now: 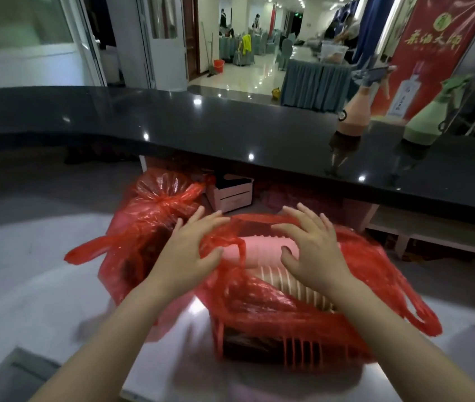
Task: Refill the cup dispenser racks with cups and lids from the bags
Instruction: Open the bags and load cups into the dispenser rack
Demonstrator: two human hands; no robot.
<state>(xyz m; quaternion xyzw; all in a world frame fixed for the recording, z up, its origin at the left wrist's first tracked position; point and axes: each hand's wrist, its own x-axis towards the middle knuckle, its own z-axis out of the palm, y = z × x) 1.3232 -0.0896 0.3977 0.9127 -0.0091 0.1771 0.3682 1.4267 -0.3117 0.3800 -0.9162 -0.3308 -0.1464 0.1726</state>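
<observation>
Two red plastic bags lie on the floor below me. The right red bag (355,288) gapes open and shows a lying stack of pale pink cups (262,249) and a ribbed stack of brown cups or lids (297,288) under it. My left hand (192,248) rests on the bag's left rim, fingers spread, thumb against the plastic. My right hand (309,245) hovers over the pink stack with fingers apart. The left red bag (149,216) is knotted at its top. No dispenser rack is visible.
A long black glossy counter (201,123) curves across in front of me, with a pink spray bottle (355,111) and a green spray bottle (428,117) on its right part. A pale box (230,195) sits under the counter. Beyond is a hall with draped tables.
</observation>
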